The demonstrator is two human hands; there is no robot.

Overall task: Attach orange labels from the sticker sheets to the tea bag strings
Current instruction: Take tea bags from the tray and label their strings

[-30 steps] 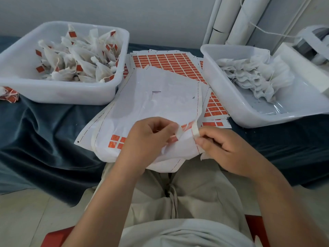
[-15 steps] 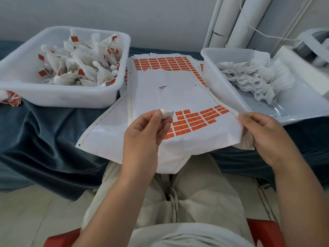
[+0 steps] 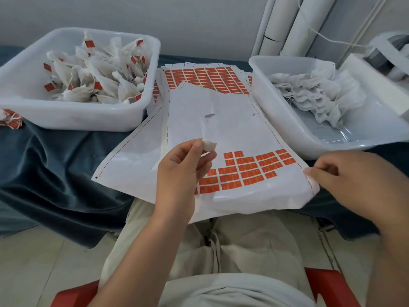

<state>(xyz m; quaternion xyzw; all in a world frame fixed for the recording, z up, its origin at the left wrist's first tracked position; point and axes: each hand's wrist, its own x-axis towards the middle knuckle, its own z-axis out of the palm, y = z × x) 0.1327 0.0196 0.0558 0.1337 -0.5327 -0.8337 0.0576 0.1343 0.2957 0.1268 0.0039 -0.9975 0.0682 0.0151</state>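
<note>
A mostly peeled white sticker sheet (image 3: 232,129) lies across my lap and the table edge, with a patch of orange labels (image 3: 245,171) left near its front. My left hand (image 3: 183,167) is raised over the sheet and pinches a small white paper scrap (image 3: 209,145) between thumb and forefinger. At the sheet's right edge, my right hand (image 3: 345,176) pinches the paper. A fuller sheet of orange labels (image 3: 205,79) lies behind. The left white tub (image 3: 73,116) holds tea bags (image 3: 95,72) with orange labels. Plain tea bags (image 3: 309,94) fill the right tub (image 3: 278,122).
A dark blue cloth (image 3: 55,169) covers the table. More labelled bags (image 3: 10,119) lie at the far left edge. White tubes (image 3: 294,25) lean against the wall at the back right, with a white device (image 3: 389,56) beside them. My red seat (image 3: 332,286) shows below.
The sheet has been unfolded and laid flat, which exposes the patch of orange labels. My right hand moved from the middle out to the sheet's right edge. My left hand rose with the white scrap.
</note>
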